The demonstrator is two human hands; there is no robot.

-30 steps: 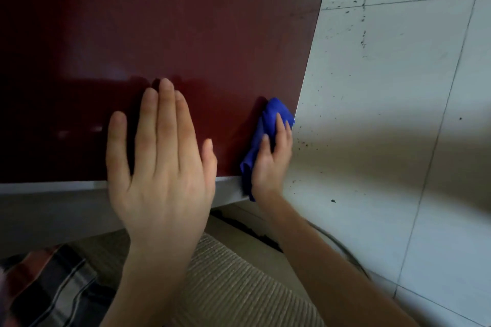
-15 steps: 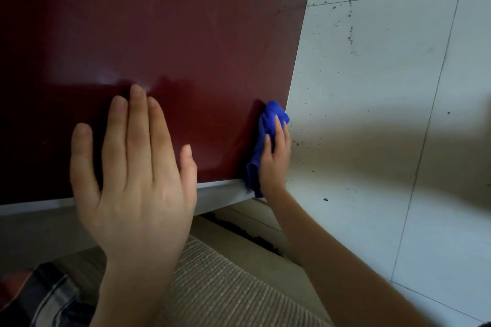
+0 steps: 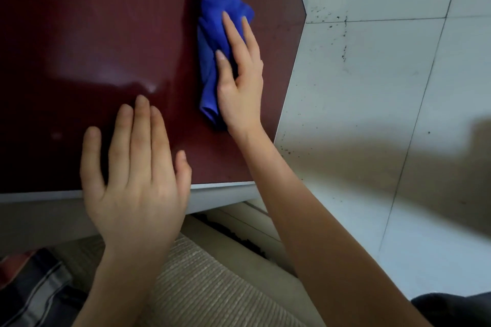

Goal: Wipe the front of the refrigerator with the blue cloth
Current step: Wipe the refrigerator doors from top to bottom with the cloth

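Note:
The dark red glossy refrigerator front (image 3: 93, 34) fills the upper left of the head view. A bunched blue cloth (image 3: 210, 42) lies flat against it, right of centre. My right hand (image 3: 239, 79) presses the cloth onto the door, fingers spread over it. My left hand (image 3: 132, 180) rests flat on the lower part of the door with fingers straight and holds nothing. The door's grey bottom edge (image 3: 220, 186) runs below both hands.
A white tiled wall (image 3: 385, 87) with dark specks stands to the right of the refrigerator. Below the door lie a beige ribbed mat (image 3: 212, 287) and a striped fabric (image 3: 32, 287) at the bottom left.
My right hand has slid the blue cloth up and left, away from the door's lower right corner. My left hand has stayed flat on the door.

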